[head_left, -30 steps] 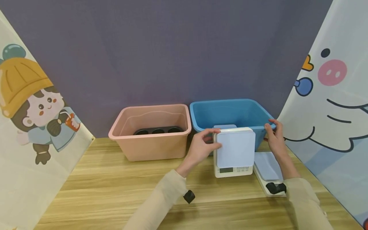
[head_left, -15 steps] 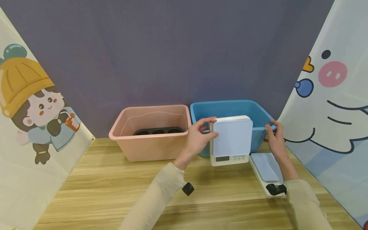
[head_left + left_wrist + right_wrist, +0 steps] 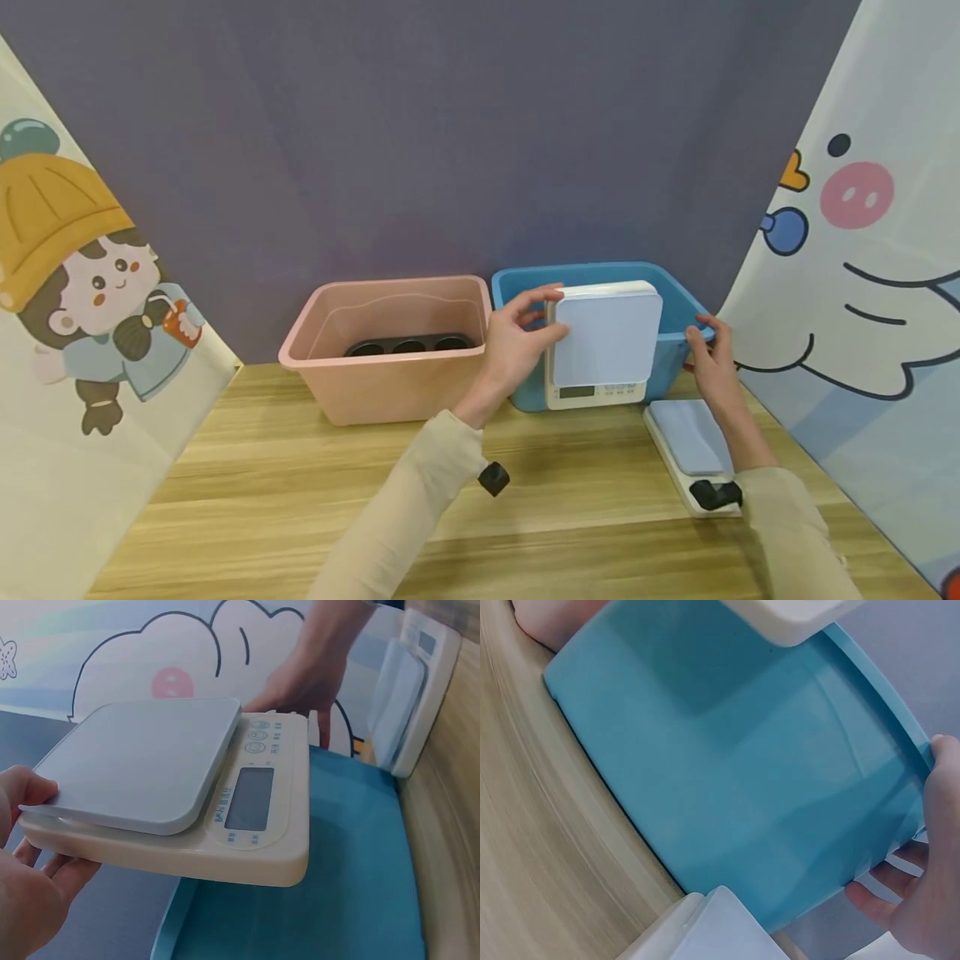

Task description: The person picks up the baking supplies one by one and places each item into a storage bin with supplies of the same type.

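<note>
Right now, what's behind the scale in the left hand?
In the head view, the blue tub is behind the white scale. Its back wall and some of its front show. The scale covers part of its front rim and inside; what lies there can't be seen.

Prob. a staged booth, w/ cartoon-print side panels (image 3: 862,300), plain backdrop (image 3: 450,142), wood-look tbl (image 3: 262,500).
</note>
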Tool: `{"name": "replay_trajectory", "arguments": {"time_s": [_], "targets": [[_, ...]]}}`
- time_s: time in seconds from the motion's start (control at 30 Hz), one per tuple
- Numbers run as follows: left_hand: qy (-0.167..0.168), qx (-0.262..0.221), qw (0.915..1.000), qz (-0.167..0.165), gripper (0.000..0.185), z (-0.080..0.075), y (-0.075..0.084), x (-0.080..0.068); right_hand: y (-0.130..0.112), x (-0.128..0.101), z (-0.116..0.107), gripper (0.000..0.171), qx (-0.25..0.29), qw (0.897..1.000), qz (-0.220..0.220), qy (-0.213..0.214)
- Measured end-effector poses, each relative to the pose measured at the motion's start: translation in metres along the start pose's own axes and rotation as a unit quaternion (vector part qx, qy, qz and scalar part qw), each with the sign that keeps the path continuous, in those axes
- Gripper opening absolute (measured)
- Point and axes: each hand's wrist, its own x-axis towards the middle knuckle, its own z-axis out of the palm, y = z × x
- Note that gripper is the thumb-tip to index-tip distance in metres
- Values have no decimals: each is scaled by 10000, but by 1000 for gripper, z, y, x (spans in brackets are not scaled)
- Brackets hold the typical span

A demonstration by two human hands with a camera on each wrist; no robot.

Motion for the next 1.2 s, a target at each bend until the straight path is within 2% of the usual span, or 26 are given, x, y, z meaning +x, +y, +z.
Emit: {"name": "replay_trajectory", "arguments": {"time_s": [0.37,0.7,0.87,1.2], "targets": [[439,-103,9990,-41,36,6,10,26,-3,-2,1,56,-16,9998,-171,95],[832,-340,9952,383,37,-2,18,42,-5,-2,4,58,17,10000,-66,63],[928,-431,9936,484,38,-5,22,48,-4,1,4,57,-5,10000,-53,60],[1101,-631,9913,352,39,-7,24,55,-2,-2,4,58,-87,9999,100,42]]}}
